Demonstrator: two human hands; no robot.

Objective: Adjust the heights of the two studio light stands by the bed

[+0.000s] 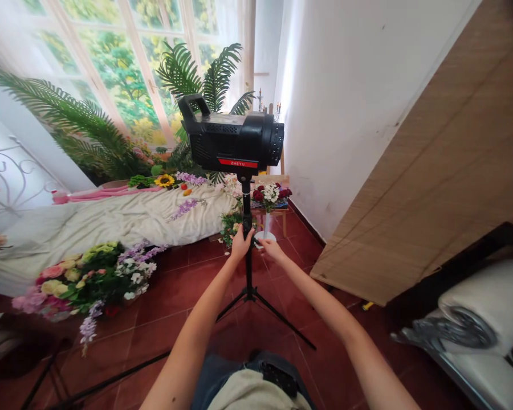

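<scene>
Only readable text: ZHEYU, white caps on a red label [238, 163] low on the side of the black studio light [228, 139]. Light sits on top of a black stand [248, 267], roughly mid-view, window behind it. Its long axis runs near level across the view, vented round end facing right toward the white wall [325, 114], carry handle [195, 105] at upper left. Stand column about upright, legs splayed on the red-brown tile floor [166, 285]. Left hand [242, 242]: fingers closed around the column below the light. Right hand [270, 249]: fingers bent at a small dark knob [257, 242] on the column's right side; can't tell if they're pinching it. Room: tall window [111, 74] with greenery outside, palm fronds [182, 71] in front, cream cloth [154, 213] at left carrying a sunflower [165, 180] and purple blooms, mixed bouquet [85, 273] beside it. Right side: tan panel [393, 188] leaning at a slant, silver-trimmed cream seat [487, 319] lower right.
</scene>
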